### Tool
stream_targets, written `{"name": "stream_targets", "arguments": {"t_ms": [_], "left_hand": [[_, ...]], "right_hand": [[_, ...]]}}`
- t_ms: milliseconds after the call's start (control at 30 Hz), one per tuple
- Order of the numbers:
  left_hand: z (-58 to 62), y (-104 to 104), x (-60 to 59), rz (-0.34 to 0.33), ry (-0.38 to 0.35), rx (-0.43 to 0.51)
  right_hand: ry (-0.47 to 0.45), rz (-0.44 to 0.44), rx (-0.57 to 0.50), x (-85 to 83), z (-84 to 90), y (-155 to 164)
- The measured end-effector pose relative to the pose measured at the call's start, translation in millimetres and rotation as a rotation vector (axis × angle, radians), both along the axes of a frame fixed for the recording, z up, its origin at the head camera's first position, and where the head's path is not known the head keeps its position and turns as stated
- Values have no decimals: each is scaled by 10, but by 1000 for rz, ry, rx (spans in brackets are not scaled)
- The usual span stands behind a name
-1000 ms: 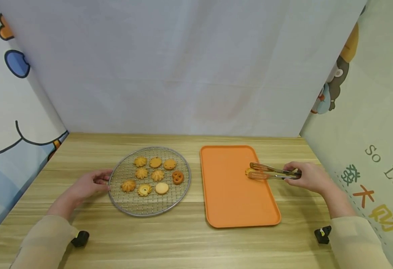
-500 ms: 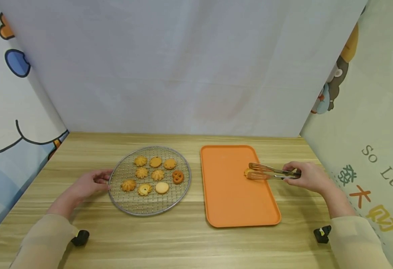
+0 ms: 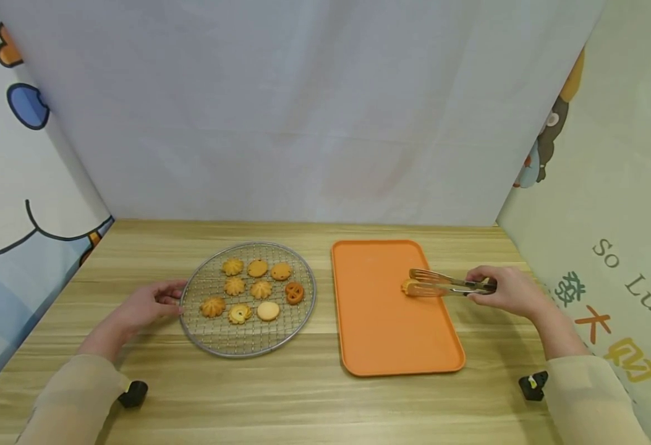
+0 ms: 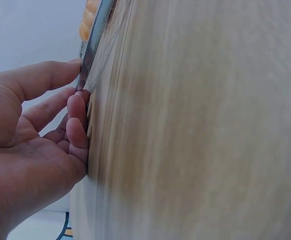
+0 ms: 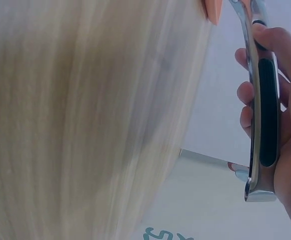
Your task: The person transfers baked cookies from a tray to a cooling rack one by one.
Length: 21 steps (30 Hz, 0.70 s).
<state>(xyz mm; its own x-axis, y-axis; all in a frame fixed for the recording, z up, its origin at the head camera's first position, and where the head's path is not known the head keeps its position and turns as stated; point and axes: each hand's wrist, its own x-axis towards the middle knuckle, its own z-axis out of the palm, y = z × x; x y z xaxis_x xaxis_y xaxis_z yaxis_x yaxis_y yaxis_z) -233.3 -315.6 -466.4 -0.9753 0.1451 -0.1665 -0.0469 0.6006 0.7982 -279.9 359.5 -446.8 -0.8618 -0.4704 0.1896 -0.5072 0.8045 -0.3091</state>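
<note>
My left hand [image 3: 149, 304] pinches the left rim of a round wire cooling rack [image 3: 246, 356]; in the left wrist view the thumb lies on top of the rim [image 4: 92, 45] and the fingers are below. Several cookies sit on the rack, including a chocolate-brown pretzel [image 3: 294, 293], a pale round cookie [image 3: 268, 311] and fluted cookies [image 3: 212, 306]. My right hand [image 3: 507, 289] grips metal food tongs [image 3: 461, 283] with dark handle grips [image 5: 268, 112]. Their ends reach over the right side of an orange tray [image 3: 383, 334], around a yellow cookie [image 3: 405, 287] that they partly hide.
The rack and tray lie side by side on a wood-grain table [image 3: 280, 395], with a strip of tabletop between them. A white curtain [image 3: 303, 111] hangs at the back. Printed cloths [image 3: 609, 204] stand at both sides.
My right hand and the tongs have shifted slightly left, with the yellow cookie between the ends moving a little further over the tray. My left hand and the rack stay put.
</note>
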Motion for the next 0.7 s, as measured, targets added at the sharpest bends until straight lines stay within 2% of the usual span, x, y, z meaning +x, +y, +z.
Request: {"name": "stream_targets", "arguments": {"t_ms": [300, 700], "left_hand": [[-15, -20, -10, -2, -14, -1], [-26, -30, -7, -29, 11, 7]], "right_hand": [[18, 4, -30, 8, 41, -19], [59, 47, -83, -3, 174, -153]]}}
